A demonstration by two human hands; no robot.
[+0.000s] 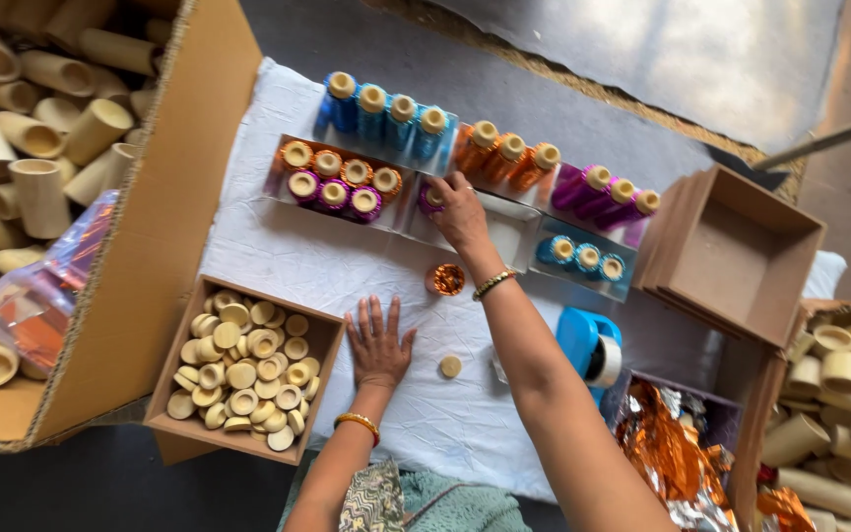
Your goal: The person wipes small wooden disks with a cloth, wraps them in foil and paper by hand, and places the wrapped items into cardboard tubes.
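Note:
My right hand (459,212) reaches forward to a clear plastic tray (504,232) and closes its fingers on a purple foil-wrapped spool (432,198) at the tray's left end. My left hand (378,341) lies flat and open on the white cloth (288,258), beside a cardboard box of round wooden caps (240,369). An orange foil-wrapped spool (446,279) stands on the cloth between the hands, and a single wooden cap (451,366) lies nearer me.
Rows of blue (386,116), orange (511,155) and purple (605,193) spools lie along the far edge. A large carton of bamboo tubes (36,128) sits left. Empty cardboard boxes (736,254), a blue tape dispenser (591,345) and orange foil (672,453) are right.

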